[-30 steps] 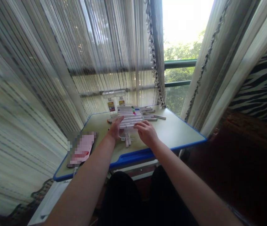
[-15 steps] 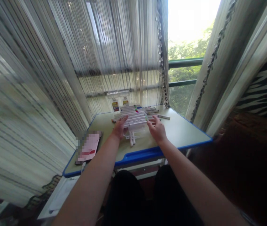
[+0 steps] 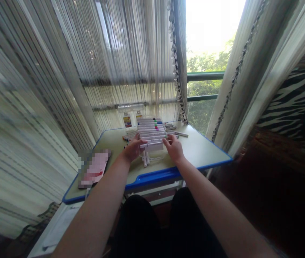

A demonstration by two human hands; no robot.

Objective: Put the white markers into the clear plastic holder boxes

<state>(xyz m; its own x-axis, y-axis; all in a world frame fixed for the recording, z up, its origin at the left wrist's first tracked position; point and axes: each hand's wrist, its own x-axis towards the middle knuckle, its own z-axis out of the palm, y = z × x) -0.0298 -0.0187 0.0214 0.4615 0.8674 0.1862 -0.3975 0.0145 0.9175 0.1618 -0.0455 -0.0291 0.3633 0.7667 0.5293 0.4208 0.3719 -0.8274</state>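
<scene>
A stack of white marker pens [image 3: 150, 130] with coloured ends lies in a row on a small desk [image 3: 201, 150] with a blue rim. My left hand [image 3: 131, 149] is at the left end of the nearest pens, fingers curled onto them. My right hand [image 3: 173, 147] is at their right end, fingers curled in the same way. Both hands press against the front of the stack from either side. Two white pens [image 3: 145, 158] lie lengthwise just in front of the stack, between my hands. A clear plastic holder [image 3: 154, 155] shows under the stack.
A phone with a pink case [image 3: 93, 169] lies at the desk's left front. Loose pens [image 3: 178, 134] lie right of the stack. A clear container with labels [image 3: 129, 111] stands at the back. Striped curtains hang left and behind, a window to the right.
My right hand has moved from on top of the front pens to their right end. The left hand stayed at the left end. The view shifted slightly.
</scene>
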